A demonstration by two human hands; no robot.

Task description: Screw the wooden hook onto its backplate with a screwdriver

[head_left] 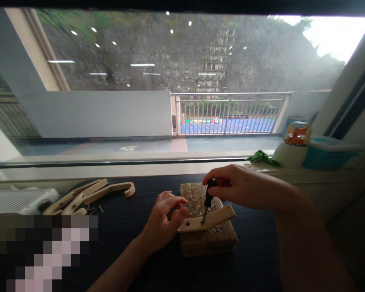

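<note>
My right hand (235,185) is closed around the black handle of a small screwdriver (207,201), held upright with its tip pressed into a light wooden strip (211,220). The strip lies across a rough brown block (205,235) on the dark table. My left hand (164,221) pinches the strip's left end, fingers curled, holding it against the block.
Several curved wooden pieces (88,196) and a few small screws (94,209) lie at the left of the dark table (255,251). A white ribbed unit (15,200) sits far left. On the window sill at right are a green cloth (261,157), a white and orange container (293,148) and a teal tub (325,152).
</note>
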